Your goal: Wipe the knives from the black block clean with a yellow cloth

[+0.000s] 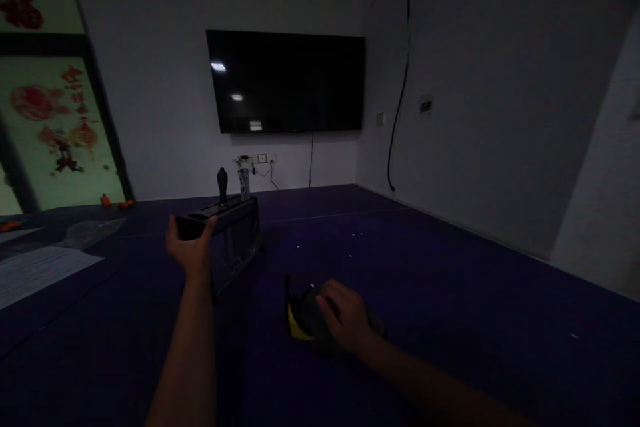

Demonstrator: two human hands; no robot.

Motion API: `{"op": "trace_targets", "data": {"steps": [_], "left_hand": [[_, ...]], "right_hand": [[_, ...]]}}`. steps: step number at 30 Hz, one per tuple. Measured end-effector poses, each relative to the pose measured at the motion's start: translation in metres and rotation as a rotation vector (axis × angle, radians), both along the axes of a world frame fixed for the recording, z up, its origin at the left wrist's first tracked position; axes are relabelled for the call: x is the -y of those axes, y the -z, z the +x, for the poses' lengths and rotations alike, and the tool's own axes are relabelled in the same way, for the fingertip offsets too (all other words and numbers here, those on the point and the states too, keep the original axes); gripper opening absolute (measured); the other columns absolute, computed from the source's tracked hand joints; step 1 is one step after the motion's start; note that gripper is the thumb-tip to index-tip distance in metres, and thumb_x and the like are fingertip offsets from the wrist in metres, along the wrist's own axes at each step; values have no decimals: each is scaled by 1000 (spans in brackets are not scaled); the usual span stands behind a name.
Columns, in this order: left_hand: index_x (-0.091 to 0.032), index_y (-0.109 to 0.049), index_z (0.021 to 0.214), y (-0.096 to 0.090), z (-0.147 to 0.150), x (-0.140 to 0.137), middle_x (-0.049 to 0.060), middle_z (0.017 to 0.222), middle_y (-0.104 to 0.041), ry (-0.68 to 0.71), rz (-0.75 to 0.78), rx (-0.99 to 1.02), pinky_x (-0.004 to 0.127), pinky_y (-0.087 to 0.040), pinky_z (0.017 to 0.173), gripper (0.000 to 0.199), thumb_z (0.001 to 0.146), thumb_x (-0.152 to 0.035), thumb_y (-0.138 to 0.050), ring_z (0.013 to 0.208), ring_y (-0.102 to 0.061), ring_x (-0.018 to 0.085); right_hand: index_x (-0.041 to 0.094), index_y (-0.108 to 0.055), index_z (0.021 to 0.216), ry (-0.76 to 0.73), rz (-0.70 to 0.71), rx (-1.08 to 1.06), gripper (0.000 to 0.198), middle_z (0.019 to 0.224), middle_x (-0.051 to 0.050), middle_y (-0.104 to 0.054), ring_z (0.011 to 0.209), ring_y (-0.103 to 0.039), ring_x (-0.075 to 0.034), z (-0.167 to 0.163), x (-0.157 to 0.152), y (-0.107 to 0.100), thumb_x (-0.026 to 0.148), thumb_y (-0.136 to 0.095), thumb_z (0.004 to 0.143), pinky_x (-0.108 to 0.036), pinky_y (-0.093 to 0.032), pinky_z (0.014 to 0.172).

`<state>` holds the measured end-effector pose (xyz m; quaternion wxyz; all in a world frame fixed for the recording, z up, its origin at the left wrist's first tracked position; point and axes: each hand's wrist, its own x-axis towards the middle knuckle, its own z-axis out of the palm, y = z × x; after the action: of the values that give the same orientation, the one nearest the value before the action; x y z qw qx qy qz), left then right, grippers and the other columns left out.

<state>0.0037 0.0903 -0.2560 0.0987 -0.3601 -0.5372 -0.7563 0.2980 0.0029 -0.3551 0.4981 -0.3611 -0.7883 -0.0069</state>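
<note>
My left hand (193, 250) is closed around the near end of a low dark stand (235, 243), thumb on one side and fingers on the other. On top of the stand are a slim black vase (223, 185) and a patterned pot (244, 185) with a small plant. Lower and to the right, my right hand (345, 317) has curled fingers on a dark, soft-looking thing with a yellow patch (299, 325), lying on the purple floor (320, 253). Dim light hides its exact kind, and the hand covers part of it.
A television (287, 83) hangs on the far wall, with sockets (263, 159) and cords below it. A black cable (399, 113) dangles in the corner. White paper (45, 270) and clear plastic (93, 232) lie at left, near small orange items (105, 201). White scraps dot the floor.
</note>
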Motion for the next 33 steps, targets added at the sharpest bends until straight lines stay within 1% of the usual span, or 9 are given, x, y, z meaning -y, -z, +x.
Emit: {"op": "trace_targets", "data": {"steps": [6, 9, 12, 16, 20, 25, 27, 30, 33], "left_hand": [[-9, -36, 134, -32, 30, 12, 16, 135, -45, 353, 87, 125, 37, -39, 103, 83, 65, -41, -69, 122, -46, 25], [-13, -38, 134, -47, 49, 21, 12, 134, -47, 532, 76, 171, 36, -41, 101, 78, 65, -33, -69, 120, -48, 23], [-15, -44, 130, -56, 67, 29, 11, 126, -55, 743, 137, 252, 34, -44, 97, 81, 57, -32, -74, 114, -53, 23], [-15, -57, 119, -61, 87, 35, 9, 117, -62, 997, 239, 386, 33, -46, 92, 82, 42, -32, -82, 111, -55, 27], [-19, -58, 117, -58, 104, 35, 8, 116, -62, 1163, 222, 421, 34, -45, 91, 79, 43, -35, -82, 110, -55, 28], [-21, -50, 127, -52, 118, 34, 9, 133, -49, 1217, 210, 270, 36, -35, 102, 79, 57, -46, -76, 123, -44, 27], [-23, -45, 130, -51, 118, 34, 9, 140, -41, 1138, 157, 92, 37, -28, 107, 80, 60, -48, -74, 130, -34, 26], [-26, -39, 134, -54, 112, 35, 9, 144, -35, 893, 74, -178, 39, -17, 111, 88, 57, -43, -78, 135, -24, 26], [-23, -45, 130, -61, 104, 40, 12, 132, -50, 831, 18, -213, 40, -25, 107, 76, 62, -40, -74, 127, -39, 25]], "right_hand": [[21, -58, 106, 98, 17, -247, 27, 114, -10, -60, 106, -55, -23, 9, -24, -45, 36, -43, 90, -40, -41, 92], [20, -53, 121, 83, -56, -415, 47, 128, -12, -52, 118, -47, -25, 15, -48, -77, 49, -50, 84, -44, -38, 97], [19, -43, 132, -51, -244, -647, 82, 142, -13, -37, 130, -32, -28, 21, -73, -105, 59, -67, 65, -45, -25, 106], [23, -37, 136, -212, -322, -694, 93, 138, -11, -43, 127, -38, -29, 31, -89, -122, 71, -61, 60, -43, -34, 102], [25, -51, 121, -508, -396, -795, 74, 118, -7, -61, 111, -55, -30, 42, -85, -121, 61, -70, 60, -42, -47, 88], [21, -59, 107, -499, -245, -861, 57, 108, -7, -66, 104, -59, -30, 53, -76, -119, 54, -72, 62, -41, -49, 85], [20, -59, 108, -456, -173, -847, 59, 111, -8, -65, 109, -56, -30, 60, -74, -122, 52, -73, 61, -41, -46, 90], [19, -57, 116, -357, -61, -797, 66, 121, -10, -59, 115, -51, -29, 74, -73, -128, 49, -76, 60, -41, -41, 96], [16, -52, 124, -164, 113, -772, 75, 125, -13, -55, 115, -51, -28, 92, -77, -129, 47, -76, 60, -43, -38, 99]]}}
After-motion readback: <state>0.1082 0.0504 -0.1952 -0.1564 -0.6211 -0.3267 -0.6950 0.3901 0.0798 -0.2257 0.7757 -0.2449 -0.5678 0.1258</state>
